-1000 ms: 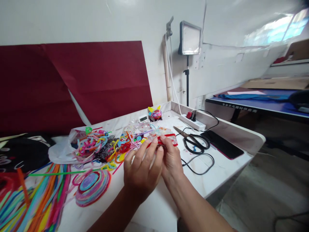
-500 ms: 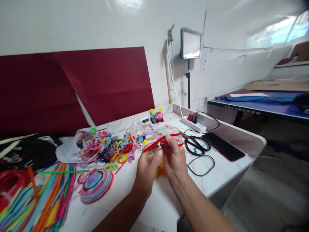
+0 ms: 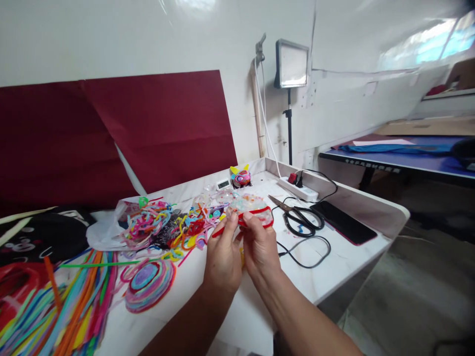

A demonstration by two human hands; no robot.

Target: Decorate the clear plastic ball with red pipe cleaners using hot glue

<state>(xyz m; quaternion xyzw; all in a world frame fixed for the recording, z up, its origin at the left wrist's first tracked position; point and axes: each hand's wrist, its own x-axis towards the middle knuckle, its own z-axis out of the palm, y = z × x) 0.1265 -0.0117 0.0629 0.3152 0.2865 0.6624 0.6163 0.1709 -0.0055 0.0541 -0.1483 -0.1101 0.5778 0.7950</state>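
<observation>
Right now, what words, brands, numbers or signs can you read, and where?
Blue table, front edge: Chinese characters, apparently "专业乒乓器材供应商", slightly blurred.
White digital timer: digits too small to read.
White plastic bag: possible reddish print, too blurred to read.

Scissors [image 3: 302, 220], one pair; to their right, one phone [image 3: 343, 222]; beyond them, one power strip [image 3: 308, 192], one lamp [image 3: 293, 64]; to their left, one left hand [image 3: 224, 262], one right hand [image 3: 261, 247], at least one red strip [image 3: 218, 232], one timer [image 3: 223, 185], one small toy [image 3: 242, 178], and loose strips [image 3: 81, 306] too many to count.
</observation>
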